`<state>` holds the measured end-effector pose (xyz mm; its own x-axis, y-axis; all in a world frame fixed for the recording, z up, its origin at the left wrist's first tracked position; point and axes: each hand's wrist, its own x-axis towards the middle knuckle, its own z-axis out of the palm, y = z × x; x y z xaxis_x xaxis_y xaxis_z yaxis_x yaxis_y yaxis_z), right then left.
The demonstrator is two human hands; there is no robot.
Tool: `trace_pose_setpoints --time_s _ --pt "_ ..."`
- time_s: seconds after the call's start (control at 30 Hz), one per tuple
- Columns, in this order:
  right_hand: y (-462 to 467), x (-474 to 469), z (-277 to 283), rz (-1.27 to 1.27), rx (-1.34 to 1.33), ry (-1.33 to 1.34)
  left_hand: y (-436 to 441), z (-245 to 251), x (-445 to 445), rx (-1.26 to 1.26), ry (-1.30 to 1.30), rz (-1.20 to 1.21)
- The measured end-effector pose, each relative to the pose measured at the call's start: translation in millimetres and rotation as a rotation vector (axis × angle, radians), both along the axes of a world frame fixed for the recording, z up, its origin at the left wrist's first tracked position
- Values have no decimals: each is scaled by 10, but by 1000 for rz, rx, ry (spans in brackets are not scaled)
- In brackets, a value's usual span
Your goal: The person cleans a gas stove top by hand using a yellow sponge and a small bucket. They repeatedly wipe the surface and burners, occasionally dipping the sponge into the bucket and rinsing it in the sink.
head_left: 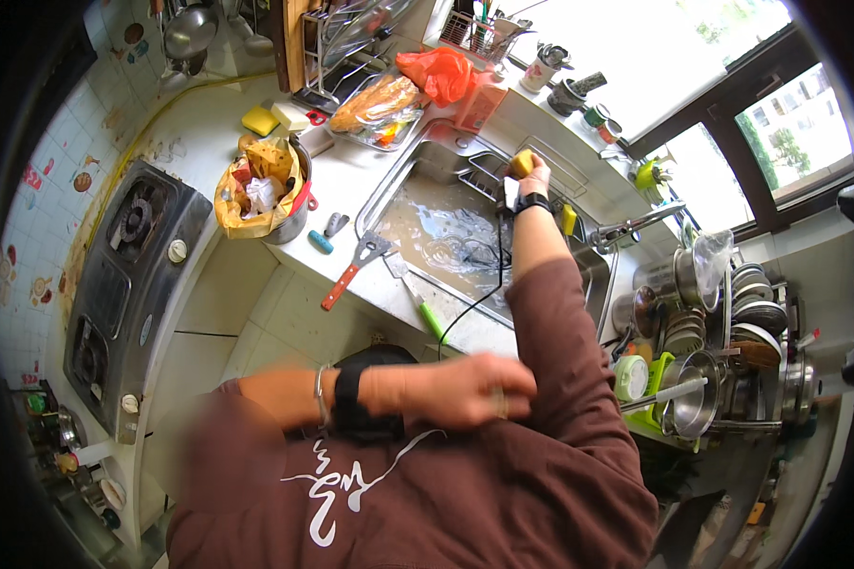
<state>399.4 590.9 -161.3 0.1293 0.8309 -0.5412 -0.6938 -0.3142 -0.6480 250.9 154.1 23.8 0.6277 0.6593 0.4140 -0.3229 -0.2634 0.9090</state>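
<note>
My right hand [535, 173] reaches over the far side of the stainless steel sink [361, 222], gripping a yellow sponge [521, 163]. Cloudy water [441, 227] with ripples and foam fills the basin below. A device with a black cable [478, 302] is strapped at that wrist. My left hand [480, 390], blurred by motion, lies across my chest beside my right sleeve [559, 341]; whether its fingers grip the cloth is unclear. On the counter edge lie a wide scraper with a wooden handle [340, 286] and a green-handled scraper [433, 321].
A lined waste bucket [288, 226] stands at the counter corner, near a gas stove [117, 284]. Behind the sink are wrapped food in a tray [377, 107] and a red plastic bag [443, 75]. The faucet [637, 224] and a loaded dish rack [726, 334] are at right.
</note>
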Motion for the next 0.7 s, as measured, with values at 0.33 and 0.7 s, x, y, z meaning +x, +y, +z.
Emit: trace_pose_setpoints --time_s 0.33,0.7 --pt "-535 -112 -116 -256 32 117 492 -355 -359 -366 1 262" --pt "-1205 -1203 48 -214 -189 151 1195 -1160 -330 -861 -437 634"
